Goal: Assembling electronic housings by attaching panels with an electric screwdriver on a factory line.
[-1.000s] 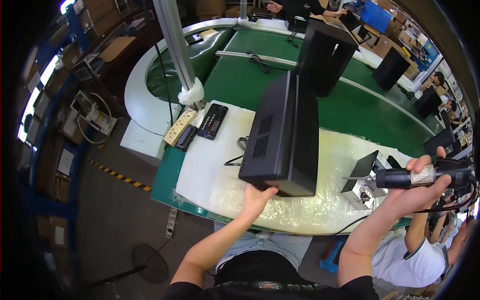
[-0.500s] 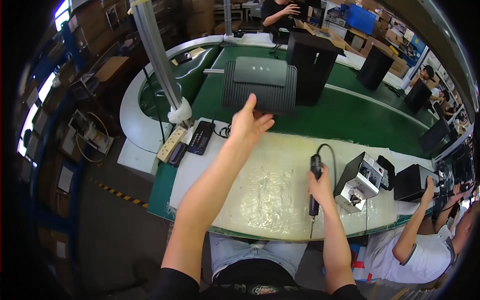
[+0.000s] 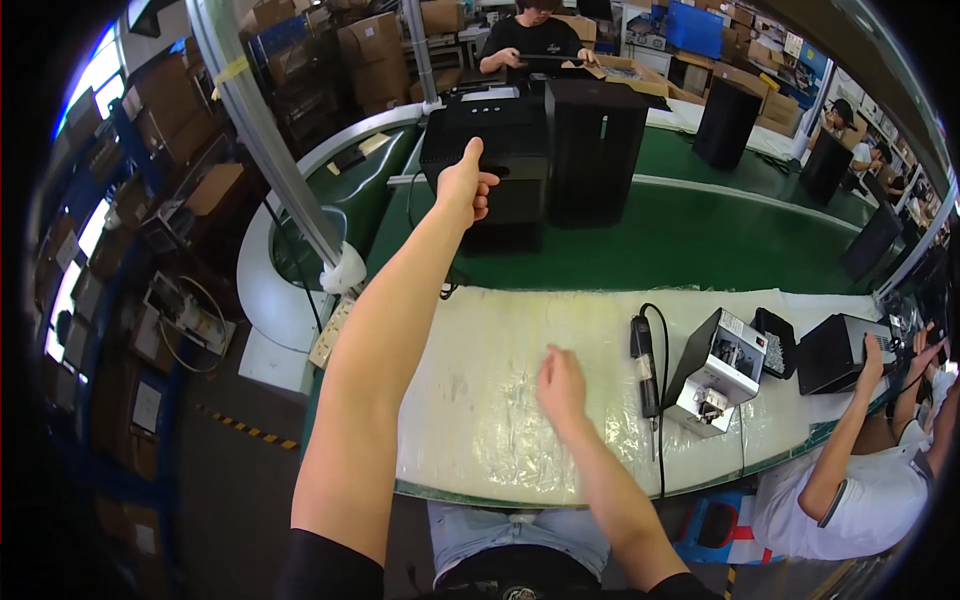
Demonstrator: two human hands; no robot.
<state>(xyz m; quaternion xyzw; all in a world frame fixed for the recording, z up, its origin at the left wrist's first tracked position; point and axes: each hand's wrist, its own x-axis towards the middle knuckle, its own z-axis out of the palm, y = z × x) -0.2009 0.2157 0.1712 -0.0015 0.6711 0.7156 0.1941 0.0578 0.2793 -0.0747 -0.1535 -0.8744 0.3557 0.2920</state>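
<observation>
A black box-shaped device [image 3: 515, 200] with several small light marks on its top stands on the green conveyor, left of a tall black tower-like box [image 3: 597, 150]. Against its upper front edge is my left hand [image 3: 467, 190], thumb stretched along the top and the other fingers curled in with nothing visible inside them. My right hand [image 3: 562, 388] hovers over the pale padded mat [image 3: 480, 400], somewhat blurred, fingers loosely bent and holding nothing. To its right a black corded electric screwdriver [image 3: 645, 368] lies on the mat, bit toward me.
An opened silver-and-black unit [image 3: 720, 370] sits right of the screwdriver, beside a black ribbed tray [image 3: 774, 342]. A co-worker's hand [image 3: 872, 360] rests at another black box [image 3: 838, 355]. A metal post [image 3: 270, 130] rises at left. Across the conveyor, a person handles a dark flat thing [image 3: 550, 57].
The black device in my left hand has gone forward, down onto the conveyor beside the tall box. My right hand has let go of the electric screwdriver and moved left.
</observation>
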